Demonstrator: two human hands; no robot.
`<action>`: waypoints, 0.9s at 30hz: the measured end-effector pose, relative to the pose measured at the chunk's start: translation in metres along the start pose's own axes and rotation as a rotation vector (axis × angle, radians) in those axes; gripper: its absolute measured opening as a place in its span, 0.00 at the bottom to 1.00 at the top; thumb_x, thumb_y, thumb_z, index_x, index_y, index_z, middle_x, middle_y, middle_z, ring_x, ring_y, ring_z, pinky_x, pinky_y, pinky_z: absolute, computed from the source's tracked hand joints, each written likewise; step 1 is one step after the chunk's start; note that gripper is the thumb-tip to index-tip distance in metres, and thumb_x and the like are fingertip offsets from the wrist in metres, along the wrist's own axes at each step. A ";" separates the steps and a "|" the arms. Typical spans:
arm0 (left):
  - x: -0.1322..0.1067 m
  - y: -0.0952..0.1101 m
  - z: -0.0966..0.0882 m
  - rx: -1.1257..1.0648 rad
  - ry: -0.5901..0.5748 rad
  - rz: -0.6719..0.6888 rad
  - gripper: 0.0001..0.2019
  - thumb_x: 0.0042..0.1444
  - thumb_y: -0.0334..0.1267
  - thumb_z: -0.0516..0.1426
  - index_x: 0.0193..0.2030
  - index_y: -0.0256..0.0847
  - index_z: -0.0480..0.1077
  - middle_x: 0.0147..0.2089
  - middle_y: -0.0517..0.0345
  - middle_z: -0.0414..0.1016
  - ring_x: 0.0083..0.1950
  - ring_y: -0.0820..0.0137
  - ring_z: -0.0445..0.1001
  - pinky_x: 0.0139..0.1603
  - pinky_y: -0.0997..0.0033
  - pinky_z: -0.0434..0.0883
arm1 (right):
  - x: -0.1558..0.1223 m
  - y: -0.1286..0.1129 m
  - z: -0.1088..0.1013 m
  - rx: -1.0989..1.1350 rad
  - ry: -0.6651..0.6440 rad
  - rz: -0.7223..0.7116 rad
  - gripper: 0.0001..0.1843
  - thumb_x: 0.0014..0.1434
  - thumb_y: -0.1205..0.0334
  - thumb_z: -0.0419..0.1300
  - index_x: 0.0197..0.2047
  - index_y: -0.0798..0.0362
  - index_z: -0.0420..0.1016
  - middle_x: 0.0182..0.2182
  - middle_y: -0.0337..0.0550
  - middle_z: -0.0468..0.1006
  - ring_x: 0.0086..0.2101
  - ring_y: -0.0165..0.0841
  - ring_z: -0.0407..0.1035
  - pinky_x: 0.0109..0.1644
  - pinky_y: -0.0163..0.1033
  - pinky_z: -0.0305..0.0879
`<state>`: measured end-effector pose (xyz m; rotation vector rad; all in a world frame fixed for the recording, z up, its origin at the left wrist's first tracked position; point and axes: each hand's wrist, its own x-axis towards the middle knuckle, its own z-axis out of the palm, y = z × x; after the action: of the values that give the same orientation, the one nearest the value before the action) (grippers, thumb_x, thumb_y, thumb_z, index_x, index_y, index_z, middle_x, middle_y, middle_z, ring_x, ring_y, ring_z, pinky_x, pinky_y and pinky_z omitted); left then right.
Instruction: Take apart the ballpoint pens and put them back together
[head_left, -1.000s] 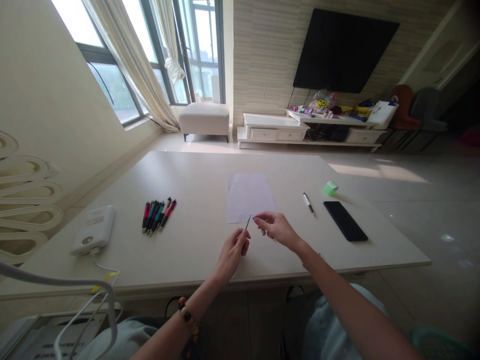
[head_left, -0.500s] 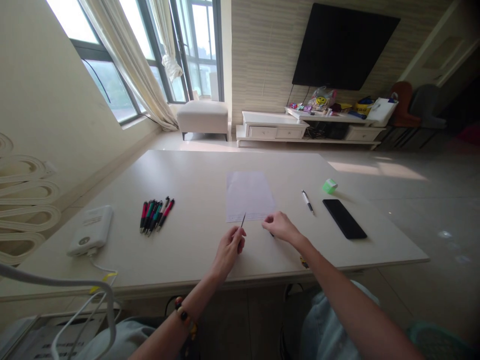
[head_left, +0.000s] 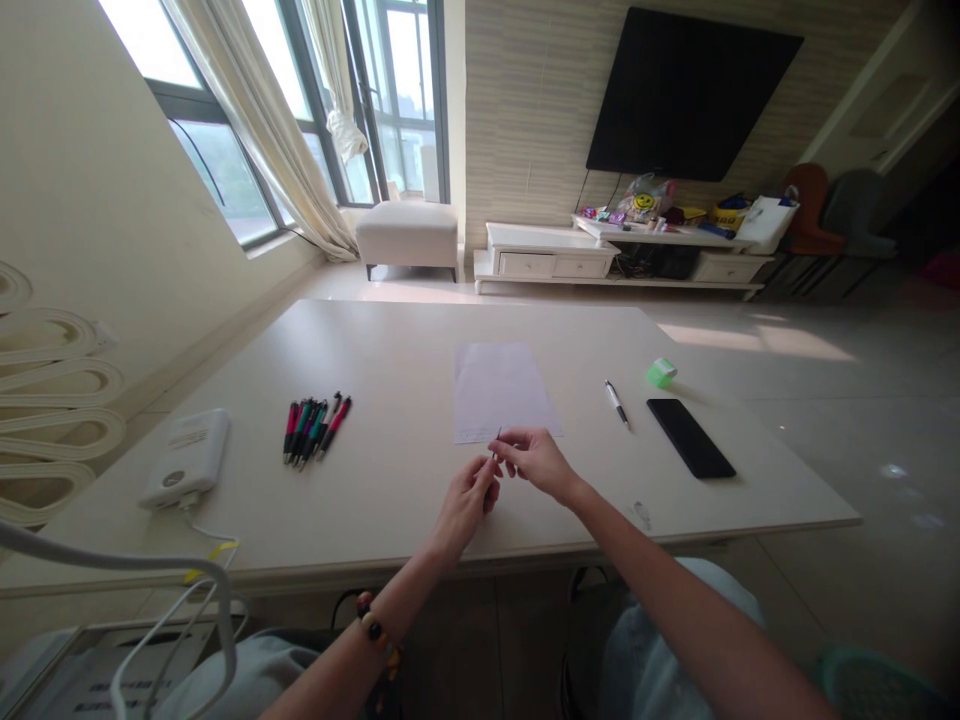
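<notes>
The table top [head_left: 375,360] is smooth, matt, pale laminate w/ a soft sheen. Mid-table, the sheet of paper [head_left: 502,392] is thin and matt. Left of it, the bunch of pens [head_left: 315,430] has glossy plastic barrels. Near the left edge, the power bank [head_left: 184,460] is smooth matt plastic. Toward the right edge, the lone pen [head_left: 616,403] is glossy plastic w/ a metal tip, and the phone [head_left: 691,438] is sleek, glossy black glass. The thin dark rod [head_left: 496,442] near the front edge looks like metal, but it's too small to be sure. Beyond the table, the floor tiles [head_left: 825,470] are polished and shiny; the curtains [head_left: 255,120] are soft, matt cloth.
</notes>
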<state>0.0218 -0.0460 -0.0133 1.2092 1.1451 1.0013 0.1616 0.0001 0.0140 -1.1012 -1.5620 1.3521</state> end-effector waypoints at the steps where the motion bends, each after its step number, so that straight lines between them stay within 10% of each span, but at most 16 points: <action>1: 0.000 -0.001 0.000 -0.007 -0.001 -0.001 0.21 0.53 0.58 0.49 0.32 0.39 0.63 0.19 0.67 0.59 0.20 0.78 0.57 0.21 0.78 0.54 | 0.002 0.000 0.001 0.029 0.047 -0.012 0.18 0.49 0.47 0.60 0.27 0.56 0.73 0.19 0.38 0.70 0.18 0.25 0.61 0.18 0.29 0.54; 6: 0.004 -0.007 -0.006 -0.040 0.093 0.006 0.21 0.53 0.56 0.51 0.38 0.37 0.67 0.20 0.66 0.61 0.20 0.78 0.60 0.21 0.78 0.56 | 0.017 0.008 -0.015 0.054 0.209 0.037 0.16 0.51 0.51 0.59 0.30 0.58 0.72 0.28 0.46 0.76 0.21 0.27 0.66 0.18 0.29 0.56; 15: 0.010 -0.005 -0.015 0.081 0.244 -0.038 0.17 0.50 0.51 0.56 0.35 0.37 0.66 0.29 0.50 0.77 0.31 0.67 0.75 0.33 0.69 0.68 | 0.015 0.032 -0.001 -0.799 0.182 0.049 0.12 0.50 0.64 0.62 0.40 0.55 0.74 0.27 0.45 0.78 0.31 0.36 0.72 0.38 0.37 0.63; 27: 0.047 -0.004 -0.010 0.473 0.387 0.115 0.12 0.46 0.46 0.59 0.31 0.39 0.74 0.28 0.54 0.75 0.31 0.67 0.72 0.35 0.69 0.65 | 0.012 0.013 -0.047 -0.829 0.427 0.041 0.11 0.57 0.59 0.53 0.36 0.53 0.75 0.29 0.45 0.78 0.29 0.33 0.71 0.36 0.35 0.61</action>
<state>0.0194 0.0013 -0.0224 1.5045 1.6998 1.1184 0.2035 0.0272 0.0079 -1.7713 -1.7933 0.3949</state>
